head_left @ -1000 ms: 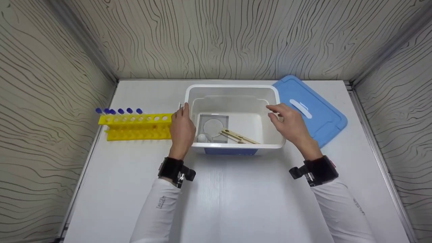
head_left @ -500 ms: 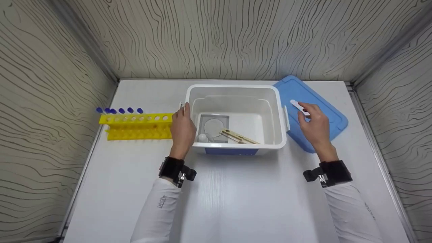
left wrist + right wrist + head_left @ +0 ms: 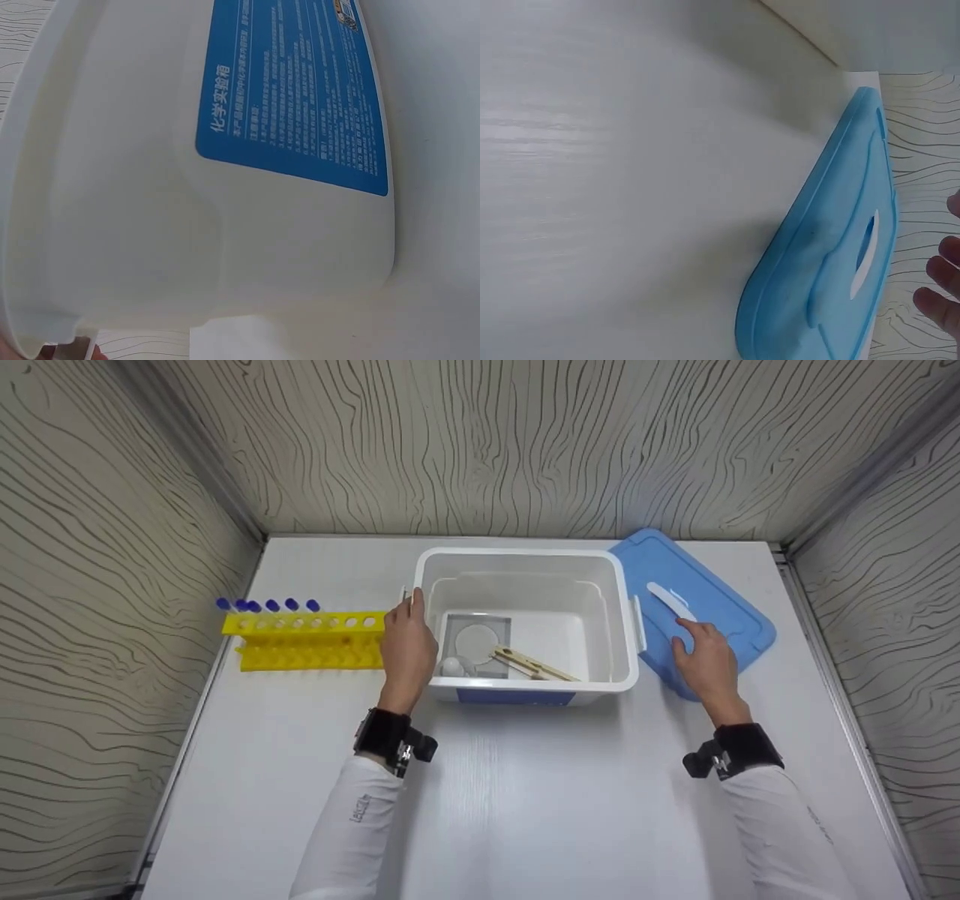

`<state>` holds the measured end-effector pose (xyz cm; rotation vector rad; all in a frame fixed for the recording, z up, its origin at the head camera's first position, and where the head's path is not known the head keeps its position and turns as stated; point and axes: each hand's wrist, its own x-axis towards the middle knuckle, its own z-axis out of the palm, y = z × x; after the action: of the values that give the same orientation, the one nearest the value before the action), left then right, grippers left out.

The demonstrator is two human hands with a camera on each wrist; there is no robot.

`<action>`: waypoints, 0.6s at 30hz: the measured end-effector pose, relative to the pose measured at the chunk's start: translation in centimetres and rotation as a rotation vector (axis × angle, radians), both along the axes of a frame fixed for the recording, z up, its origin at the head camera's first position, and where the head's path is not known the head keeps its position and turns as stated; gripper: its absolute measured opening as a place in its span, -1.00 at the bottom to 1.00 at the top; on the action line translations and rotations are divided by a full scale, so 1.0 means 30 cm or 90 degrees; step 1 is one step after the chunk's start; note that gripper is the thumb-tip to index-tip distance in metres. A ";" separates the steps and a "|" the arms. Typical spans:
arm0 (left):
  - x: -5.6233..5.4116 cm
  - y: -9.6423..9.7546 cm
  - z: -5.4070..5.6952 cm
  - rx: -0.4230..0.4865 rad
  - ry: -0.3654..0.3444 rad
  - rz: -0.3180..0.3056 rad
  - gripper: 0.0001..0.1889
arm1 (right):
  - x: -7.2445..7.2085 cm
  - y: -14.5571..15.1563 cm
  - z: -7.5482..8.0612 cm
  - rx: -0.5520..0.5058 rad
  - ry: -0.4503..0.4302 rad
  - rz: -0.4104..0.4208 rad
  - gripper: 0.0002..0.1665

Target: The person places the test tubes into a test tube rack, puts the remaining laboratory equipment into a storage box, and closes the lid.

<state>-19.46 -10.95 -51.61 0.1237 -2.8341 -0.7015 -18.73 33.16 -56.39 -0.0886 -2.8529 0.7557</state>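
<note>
A white plastic storage box [image 3: 525,685], uncovered, stands in the middle of the table; its blue printed label [image 3: 292,97] fills much of the left wrist view. My left hand [image 3: 409,649] grips the box's left rim by its side handle, with fingertips just showing at the bottom corner of the left wrist view. My right hand [image 3: 706,664] is over the near part of a blue lid [image 3: 731,619], below its white handle [image 3: 670,600]. Its fingers [image 3: 934,307] are loosely bent and apart, holding nothing, at the edge of the right wrist view.
Inside the box lie a grey square with a pale round centre [image 3: 475,643], a wooden test tube clamp [image 3: 536,664] and a small whitish round-topped item [image 3: 452,666]. A yellow test tube rack [image 3: 311,658] with several blue-capped tubes stands left. Patterned panels [image 3: 480,450] enclose the table.
My right hand has moved right from the box's right rim, over the lid's handle, then down to the lid's near part. The left hand stays at the left rim.
</note>
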 end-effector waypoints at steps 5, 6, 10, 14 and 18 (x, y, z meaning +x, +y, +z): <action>-0.001 -0.001 -0.001 0.001 0.004 0.002 -0.46 | 0.003 0.038 -0.039 0.034 -0.099 0.031 -0.40; -0.001 -0.001 -0.001 0.002 0.001 0.002 -0.46 | 0.003 0.045 -0.047 0.043 -0.116 0.039 -0.37; -0.003 -0.002 0.003 0.006 -0.014 0.002 -0.45 | 0.001 0.063 -0.079 0.082 -0.173 0.074 -0.29; -0.004 -0.003 0.005 0.011 -0.020 0.001 -0.44 | 0.011 0.073 -0.115 0.103 -0.222 0.098 -0.27; -0.001 -0.003 0.002 0.011 -0.010 0.001 -0.44 | 0.033 0.078 -0.150 0.112 -0.242 0.106 -0.29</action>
<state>-19.49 -11.03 -51.55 0.1339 -2.8434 -0.7287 -17.73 35.50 -60.88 0.0346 -3.3095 0.5636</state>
